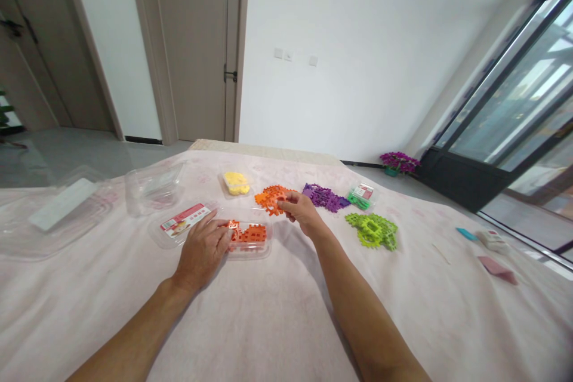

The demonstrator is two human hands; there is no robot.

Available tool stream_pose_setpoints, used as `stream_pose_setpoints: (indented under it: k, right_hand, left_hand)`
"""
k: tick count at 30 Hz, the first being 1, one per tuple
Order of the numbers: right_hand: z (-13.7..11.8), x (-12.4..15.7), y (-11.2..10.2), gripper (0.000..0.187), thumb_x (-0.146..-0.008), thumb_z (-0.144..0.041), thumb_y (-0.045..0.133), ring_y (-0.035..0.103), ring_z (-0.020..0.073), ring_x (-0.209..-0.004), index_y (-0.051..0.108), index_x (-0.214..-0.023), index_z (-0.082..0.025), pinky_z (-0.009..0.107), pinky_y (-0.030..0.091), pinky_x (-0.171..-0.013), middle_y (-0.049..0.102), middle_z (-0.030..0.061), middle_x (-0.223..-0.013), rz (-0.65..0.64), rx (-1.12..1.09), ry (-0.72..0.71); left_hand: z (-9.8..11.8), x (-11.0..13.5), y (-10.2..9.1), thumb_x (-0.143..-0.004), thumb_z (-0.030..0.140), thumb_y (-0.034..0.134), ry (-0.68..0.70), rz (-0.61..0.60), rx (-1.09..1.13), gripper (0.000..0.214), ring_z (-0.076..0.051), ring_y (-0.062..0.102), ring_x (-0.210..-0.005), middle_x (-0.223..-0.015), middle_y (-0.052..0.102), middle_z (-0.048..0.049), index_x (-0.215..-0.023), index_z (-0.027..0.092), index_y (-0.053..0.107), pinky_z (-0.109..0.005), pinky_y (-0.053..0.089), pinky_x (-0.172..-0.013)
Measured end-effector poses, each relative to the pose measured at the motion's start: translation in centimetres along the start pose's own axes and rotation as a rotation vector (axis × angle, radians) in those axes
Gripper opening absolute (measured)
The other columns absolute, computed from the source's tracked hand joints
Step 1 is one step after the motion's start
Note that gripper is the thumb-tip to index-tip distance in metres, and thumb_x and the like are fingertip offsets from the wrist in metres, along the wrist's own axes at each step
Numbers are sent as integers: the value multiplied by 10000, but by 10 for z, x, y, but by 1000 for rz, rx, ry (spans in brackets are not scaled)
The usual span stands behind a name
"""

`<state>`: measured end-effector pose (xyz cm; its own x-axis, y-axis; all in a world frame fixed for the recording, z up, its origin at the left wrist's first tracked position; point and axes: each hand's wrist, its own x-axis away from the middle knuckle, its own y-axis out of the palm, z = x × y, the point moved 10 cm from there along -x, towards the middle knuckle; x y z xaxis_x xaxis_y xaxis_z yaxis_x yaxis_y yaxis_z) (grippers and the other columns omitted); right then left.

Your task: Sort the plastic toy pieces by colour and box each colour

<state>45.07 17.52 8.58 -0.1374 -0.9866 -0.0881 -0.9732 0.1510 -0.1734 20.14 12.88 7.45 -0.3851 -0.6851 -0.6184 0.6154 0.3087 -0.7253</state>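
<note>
My left hand (206, 248) grips the left rim of a clear plastic container (257, 253). Inside lie several orange foam puzzle pieces (253, 233), partly covered by my fingers. Past that container, my right hand (302, 210) pinches an orange foam puzzle piece (281, 203), over a loose orange pile (267, 196) on the cloth. The container's lid (168, 236), with a red and white label, is tipped open to the left, partly behind my left hand.
Purple pieces (324, 197) and lime green pieces (372, 231) lie to the right on the pink cloth (277, 322). One box holds yellow pieces (236, 183), another green pieces (359, 201). Clear containers (154, 188) stand left. A pink cloth scrap (498, 270) lies far right.
</note>
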Motion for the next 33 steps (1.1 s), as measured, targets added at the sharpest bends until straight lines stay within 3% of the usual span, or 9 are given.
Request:
stream_pose_setpoints:
  k: [4, 10, 16, 20, 23, 25, 28, 30, 33]
  right_hand:
    - [-5, 15, 33, 239, -701, -309, 741, 467, 86, -474, 631, -866, -176, 211, 308, -449, 582, -54, -587, -232, 152, 32]
    - [-25, 20, 37, 229, -748, -172, 740, 625, 129, -746, 738, -977, -166, 251, 456, -696, 732, 35, -913, -153, 606, -216]
    - [-57, 51, 76, 149, -842, -204, 679, 663, 165, -853, 797, -929, -229, 266, 449, -774, 772, 25, -934, -334, 804, -463]
    - [-49, 57, 90, 133, -854, -244, 687, 659, 161, -729, 806, -805, -213, 262, 436, -708, 768, 29, -783, -445, 900, -468]
    - [-43, 37, 69, 174, -903, -258, 634, 689, 160, -799, 796, -863, -207, 255, 470, -754, 780, 25, -874, -295, 722, -459]
    - [-34, 18, 40, 188, -919, -233, 597, 701, 171, -891, 783, -937, -211, 271, 492, -820, 779, 30, -971, -110, 655, -433]
    - [-8, -2, -6, 226, -909, -200, 585, 676, 209, -1056, 756, -1057, -205, 334, 478, -962, 751, 66, -1120, 170, 728, -340]
    - [11, -10, -25, 274, -922, -248, 591, 636, 224, -1152, 719, -1156, -188, 358, 441, -1037, 717, 90, -1211, 254, 787, -271]
    - [26, -18, -29, 392, -953, -352, 572, 565, 235, -1256, 644, -1294, -172, 363, 380, -1103, 655, 113, -1321, 261, 907, -254]
  left_hand:
    - [-1, 1, 1, -1007, 336, 418, 1, -7, -1, 362, -304, 490, -1333, -1119, 733, -69, -980, 213, 757, -551, 390, -1112]
    - [-2, 2, 4, -1011, 336, 423, 5, -12, -29, 354, -313, 461, -1358, -1146, 723, -63, -1010, 228, 760, -559, 380, -1119]
    - [-3, 3, 7, -1013, 334, 425, 19, -33, -33, 342, -301, 460, -1362, -1158, 717, -48, -1004, 246, 755, -553, 367, -1134]
    - [-2, 3, 5, -1009, 338, 432, 17, -17, -30, 335, -305, 446, -1378, -1150, 720, -47, -989, 247, 754, -551, 369, -1133]
    - [-2, 2, 3, -1003, 330, 440, 13, 0, -29, 326, -305, 448, -1379, -1141, 724, -51, -980, 238, 752, -544, 371, -1133]
    - [-2, 1, 1, -1000, 323, 439, 5, 9, -25, 324, -302, 449, -1378, -1139, 726, -53, -970, 232, 749, -538, 375, -1130]
    - [-1, 1, 1, -999, 320, 434, 8, 9, -10, 327, -299, 454, -1371, -1135, 727, -54, -939, 231, 743, -536, 381, -1121]
    - [-1, 1, 1, -997, 324, 437, 5, 13, 2, 324, -297, 464, -1361, -1128, 729, -52, -917, 236, 738, -536, 389, -1111]
    - [-3, 0, 0, -995, 325, 436, -7, 23, 26, 320, -285, 488, -1336, -1109, 734, -53, -901, 240, 730, -535, 398, -1106]
